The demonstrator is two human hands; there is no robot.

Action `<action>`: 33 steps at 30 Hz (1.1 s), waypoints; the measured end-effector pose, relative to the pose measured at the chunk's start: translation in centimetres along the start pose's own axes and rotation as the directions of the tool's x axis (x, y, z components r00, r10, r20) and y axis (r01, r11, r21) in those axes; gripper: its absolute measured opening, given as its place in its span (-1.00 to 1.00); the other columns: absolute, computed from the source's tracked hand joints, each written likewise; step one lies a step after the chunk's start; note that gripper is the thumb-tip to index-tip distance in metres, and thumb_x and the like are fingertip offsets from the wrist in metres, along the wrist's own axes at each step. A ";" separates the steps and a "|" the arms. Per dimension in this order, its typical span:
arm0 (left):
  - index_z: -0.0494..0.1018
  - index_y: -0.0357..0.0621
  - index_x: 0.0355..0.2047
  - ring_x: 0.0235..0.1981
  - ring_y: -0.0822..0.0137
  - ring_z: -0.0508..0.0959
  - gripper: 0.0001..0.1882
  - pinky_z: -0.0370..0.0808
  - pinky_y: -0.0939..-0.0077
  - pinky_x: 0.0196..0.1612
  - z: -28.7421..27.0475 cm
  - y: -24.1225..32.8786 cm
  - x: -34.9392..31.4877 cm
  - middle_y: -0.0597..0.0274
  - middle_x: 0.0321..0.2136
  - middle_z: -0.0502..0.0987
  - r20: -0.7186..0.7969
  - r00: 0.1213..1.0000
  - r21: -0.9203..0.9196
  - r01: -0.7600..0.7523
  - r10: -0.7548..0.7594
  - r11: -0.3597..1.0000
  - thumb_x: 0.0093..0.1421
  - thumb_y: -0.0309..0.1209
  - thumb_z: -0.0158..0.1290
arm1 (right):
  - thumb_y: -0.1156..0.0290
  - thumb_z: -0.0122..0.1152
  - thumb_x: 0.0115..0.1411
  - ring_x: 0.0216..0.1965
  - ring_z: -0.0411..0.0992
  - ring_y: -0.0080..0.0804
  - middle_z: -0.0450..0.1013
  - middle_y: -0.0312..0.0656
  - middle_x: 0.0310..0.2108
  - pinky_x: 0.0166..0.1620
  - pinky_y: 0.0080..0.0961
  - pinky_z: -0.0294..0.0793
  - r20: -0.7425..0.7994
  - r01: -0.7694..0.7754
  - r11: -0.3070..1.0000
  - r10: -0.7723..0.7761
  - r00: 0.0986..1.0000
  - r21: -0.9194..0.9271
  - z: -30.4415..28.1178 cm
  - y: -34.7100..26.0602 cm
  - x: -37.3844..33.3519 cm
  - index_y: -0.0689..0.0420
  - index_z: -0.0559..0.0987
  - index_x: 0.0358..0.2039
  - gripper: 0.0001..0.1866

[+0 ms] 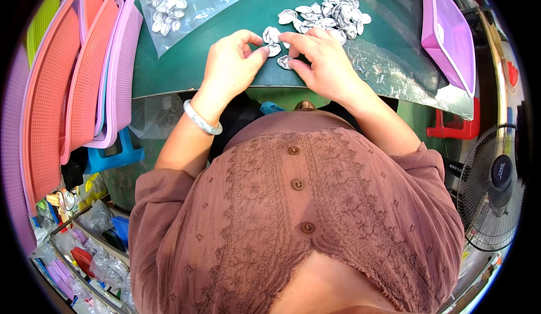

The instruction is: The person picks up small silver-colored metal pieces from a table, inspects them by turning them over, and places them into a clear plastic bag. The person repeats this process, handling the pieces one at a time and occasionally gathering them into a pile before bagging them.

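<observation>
Small grey-and-white oval pieces, shell-like with ridged faces, lie on the green tabletop. My left hand (232, 60) is curled, its thumb and index fingertips close together at one oval piece (274, 50). My right hand (326, 60) has its index finger stretched over the pieces, while the thumb and a finger beneath it meet another oval piece (284, 62) near the table's front edge. Just beyond my fingertips sits a small cluster (271, 34). A larger heap of pieces (341, 12) spreads behind my right hand.
A clear plastic bag (208, 4) with several similar pieces (168, 14) lies at the far left of the green table (389, 43). Stacked pink and orange baskets (51, 100) crowd the left. On the right are a purple basket (451, 38), a red stool (463, 123) and a fan (490, 184).
</observation>
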State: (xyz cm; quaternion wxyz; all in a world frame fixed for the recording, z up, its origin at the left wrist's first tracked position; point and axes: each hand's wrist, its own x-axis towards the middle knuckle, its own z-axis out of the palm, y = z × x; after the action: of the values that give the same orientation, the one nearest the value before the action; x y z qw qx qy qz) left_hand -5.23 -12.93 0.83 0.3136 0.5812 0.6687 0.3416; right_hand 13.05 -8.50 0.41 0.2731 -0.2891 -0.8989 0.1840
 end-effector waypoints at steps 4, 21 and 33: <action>0.47 -0.22 -0.45 -0.69 0.44 0.36 -0.77 0.32 0.53 -0.57 0.7 0.3 0.3 0.23 -0.75 0.37 -0.035 0.997 0.223 -0.065 0.074 0.973 -0.06 -0.33 0.16 | 0.56 0.11 -0.10 -0.40 0.33 -0.30 0.42 -0.30 -0.56 -0.19 -0.38 0.24 -0.014 -0.045 0.997 0.046 0.999 0.059 0.0 -0.2 -0.1 0.12 0.46 -0.18 -0.63; 0.38 -0.20 -0.31 -0.52 0.43 0.45 -0.87 0.28 0.74 -0.63 -0.3 1.1 0.0 0.24 -0.51 0.42 0.392 0.884 -0.839 0.457 -0.256 0.294 0.10 -0.47 -0.03 | 0.52 0.18 -0.05 -0.28 0.38 -0.37 0.46 -0.28 -0.42 -0.17 -0.45 0.33 -0.173 0.000 0.984 0.032 0.984 0.178 -0.5 -0.9 2.0 0.13 0.43 -0.12 -0.60; 0.47 -0.20 -0.26 -0.61 0.58 0.36 -0.78 0.31 0.73 -0.56 -0.7 -0.7 3.8 0.38 -0.52 0.46 0.147 0.980 -0.215 -0.100 0.134 0.971 0.03 -0.53 0.06 | 0.30 0.24 -0.09 -0.06 0.25 -0.24 0.42 -0.26 -0.24 -0.01 -0.24 0.14 0.037 0.194 0.930 -0.192 0.981 -0.311 -0.6 -0.3 -1.7 0.09 0.43 -0.16 -0.57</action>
State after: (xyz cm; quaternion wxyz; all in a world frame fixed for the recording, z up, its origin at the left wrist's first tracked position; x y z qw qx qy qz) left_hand -6.70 -9.32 0.58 0.4044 0.6098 0.5666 0.3791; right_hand 14.49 -9.68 0.40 0.2376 -0.2386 -0.9415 0.0124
